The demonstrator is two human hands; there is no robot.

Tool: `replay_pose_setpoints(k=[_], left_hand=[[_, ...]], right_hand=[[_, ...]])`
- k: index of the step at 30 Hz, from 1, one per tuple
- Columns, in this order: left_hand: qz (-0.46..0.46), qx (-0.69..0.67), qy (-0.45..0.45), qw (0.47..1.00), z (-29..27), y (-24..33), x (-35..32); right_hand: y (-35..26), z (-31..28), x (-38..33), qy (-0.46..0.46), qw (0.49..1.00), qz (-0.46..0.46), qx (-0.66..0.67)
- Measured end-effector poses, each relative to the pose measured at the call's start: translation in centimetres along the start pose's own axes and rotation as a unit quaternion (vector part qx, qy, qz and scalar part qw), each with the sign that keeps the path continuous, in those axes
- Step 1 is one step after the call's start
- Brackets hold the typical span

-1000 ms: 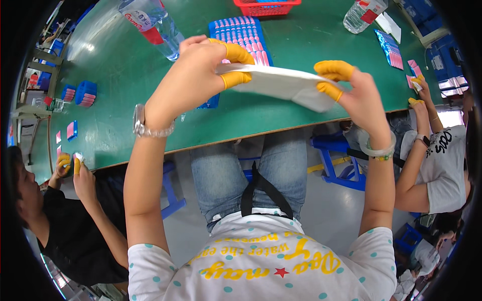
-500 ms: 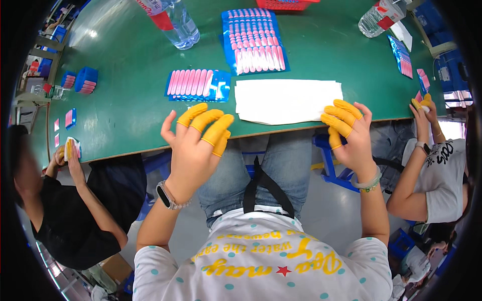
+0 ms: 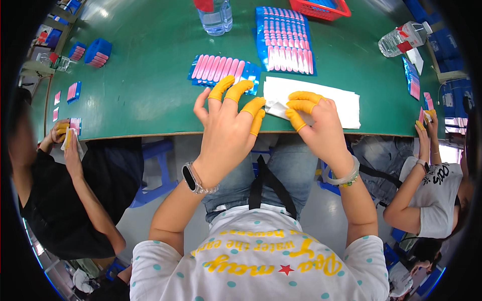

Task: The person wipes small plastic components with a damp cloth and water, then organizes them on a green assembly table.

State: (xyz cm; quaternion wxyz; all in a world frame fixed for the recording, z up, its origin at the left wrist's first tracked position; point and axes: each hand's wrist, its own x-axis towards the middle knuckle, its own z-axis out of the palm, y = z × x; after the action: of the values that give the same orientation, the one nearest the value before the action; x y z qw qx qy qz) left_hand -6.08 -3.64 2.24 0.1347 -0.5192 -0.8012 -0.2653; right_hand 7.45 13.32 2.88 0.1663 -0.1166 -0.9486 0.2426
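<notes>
I have the sheet (image 3: pixel 346 108) near the front edge of the bench (image 3: pixel 145 95), with the right hand (image 3: pixel 321 118) over its left part. The left hand (image 3: pixel 226 120) is at the sheet's left, before the near pack (image 3: pixel 216 68). I see the far pack (image 3: pixel 286 42) behind the sheet, the basket (image 3: pixel 324 12) beyond, rightward. One bottle (image 3: pixel 216 20) stands behind the near pack.

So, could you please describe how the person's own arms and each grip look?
Short white sleeves with teal dots leave the forearms bare. The left grip wears four yellow finger cots; the right grip shows at least three. A dark-faced watch and clear beaded bracelet circle the left forearm; a pale bangle and greenish beaded bracelet circle the right.
</notes>
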Motion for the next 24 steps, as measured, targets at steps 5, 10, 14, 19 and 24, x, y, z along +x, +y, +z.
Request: replay_pose_setpoints(k=[5, 10, 14, 19, 24], left_hand=[[-0.006, -0.031, -0.021, 0.999, 0.0, 0.3, 0.9], [-0.019, -0.049, -0.028, 0.998, 0.5, 0.8, 1.6], [-0.017, -0.046, -0.054, 0.997, 0.8, 0.8, 1.5], [-0.01, -0.054, -0.049, 0.997, 0.1, 0.8, 0.8], [-0.011, 0.02, -0.092, 0.995, -1.9, 1.6, -0.5]], right_hand=[[0.1, 0.0, 0.2, 0.021, 0.996, 0.051, 0.076], [0.1, 0.0, 0.2, 0.024, 0.997, 0.036, 0.067], [0.1, 0.0, 0.1, 0.016, 0.998, 0.019, 0.053], [-0.7, -0.7, -0.3, -0.013, 0.999, -0.029, -0.011], [-2.2, -0.3, -3.2, -0.089, 0.987, -0.009, -0.13]])
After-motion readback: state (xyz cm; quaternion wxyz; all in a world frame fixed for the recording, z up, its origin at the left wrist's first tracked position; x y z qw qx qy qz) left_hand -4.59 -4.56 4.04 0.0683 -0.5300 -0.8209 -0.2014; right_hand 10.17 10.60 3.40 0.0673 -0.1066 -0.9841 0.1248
